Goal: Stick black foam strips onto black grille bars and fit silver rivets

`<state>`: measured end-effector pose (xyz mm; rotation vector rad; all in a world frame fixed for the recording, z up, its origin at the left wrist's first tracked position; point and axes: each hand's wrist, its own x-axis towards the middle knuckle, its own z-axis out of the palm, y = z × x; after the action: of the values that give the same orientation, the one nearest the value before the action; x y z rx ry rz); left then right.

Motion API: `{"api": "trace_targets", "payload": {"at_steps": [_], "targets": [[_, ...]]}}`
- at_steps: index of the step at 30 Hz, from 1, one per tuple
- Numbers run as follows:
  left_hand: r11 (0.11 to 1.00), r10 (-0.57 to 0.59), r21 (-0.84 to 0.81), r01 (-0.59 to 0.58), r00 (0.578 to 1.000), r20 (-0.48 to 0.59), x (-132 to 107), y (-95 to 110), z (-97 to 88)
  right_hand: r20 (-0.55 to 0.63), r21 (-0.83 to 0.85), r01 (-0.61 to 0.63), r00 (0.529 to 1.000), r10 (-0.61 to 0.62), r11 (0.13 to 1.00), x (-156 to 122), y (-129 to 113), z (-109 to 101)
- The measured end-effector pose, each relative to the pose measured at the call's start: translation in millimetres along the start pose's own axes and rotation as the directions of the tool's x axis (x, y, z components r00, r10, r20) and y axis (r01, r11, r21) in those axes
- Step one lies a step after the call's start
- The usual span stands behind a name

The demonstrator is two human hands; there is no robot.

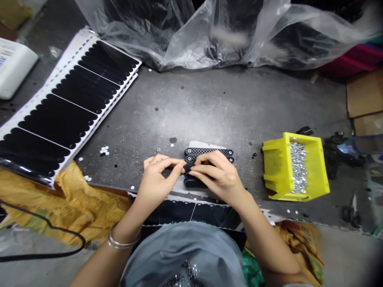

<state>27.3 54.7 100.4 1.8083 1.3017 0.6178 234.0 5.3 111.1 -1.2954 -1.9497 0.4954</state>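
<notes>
Several black, round-ended bars lie side by side at the front of the worktable. Two textured bars have a grid surface and a small metal ring near the ends; nearer me is a smooth black bar. My left hand pinches thumb and index finger at the left end of a smooth black strip. My right hand grips the same strip with bent fingers, covering most of its length. Whether this strip is loose or stuck to a bar beneath, I cannot tell.
Sheets of black round-ended stickers lie at the left. A yellow bin of small metal parts stands at the right, with scissors beyond it. Clear plastic bags line the back. Another sticker sheet hangs at the front edge.
</notes>
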Motion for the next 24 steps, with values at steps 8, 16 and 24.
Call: {"api": "trace_targets", "payload": {"at_steps": [8,16,24], "targets": [[1.000,0.010,0.027,-0.011,1.000,0.007,2.0,-0.1,1.6,0.026,-0.049,0.001,1.000,0.001,0.999,3.8,-2.5,4.7],[0.998,0.013,0.063,-0.016,0.999,0.036,7.3,0.1,0.1,0.000,-0.060,-0.316,0.948,0.317,0.947,-26.4,-3.0,-45.7],[0.998,0.028,0.058,-0.031,0.998,0.059,12.5,-5.0,-4.1,-0.097,0.085,-0.307,0.944,0.314,0.948,-38.9,16.0,-40.3]]}}
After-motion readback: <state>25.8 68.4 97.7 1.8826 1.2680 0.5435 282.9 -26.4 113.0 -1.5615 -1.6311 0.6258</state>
